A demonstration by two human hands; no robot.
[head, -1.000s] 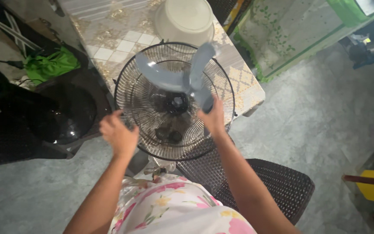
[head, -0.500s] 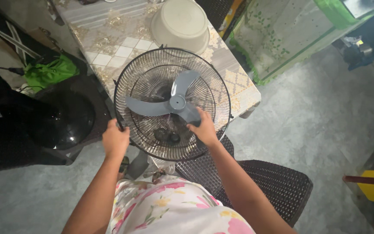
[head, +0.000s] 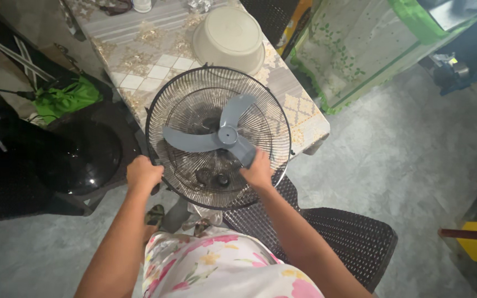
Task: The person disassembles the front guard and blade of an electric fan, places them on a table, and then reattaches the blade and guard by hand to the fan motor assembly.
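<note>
Gripping fan guard (head: 194, 94) rim, my left hand (head: 142, 172); right hand (head: 259, 170) pinching grey blade (head: 223, 135). Front guard off, blade still mounted.

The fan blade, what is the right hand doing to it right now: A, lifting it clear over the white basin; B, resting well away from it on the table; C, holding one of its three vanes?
C: the right hand grips the lower vane of the grey fan blade, inside the wire fan guard.
</note>
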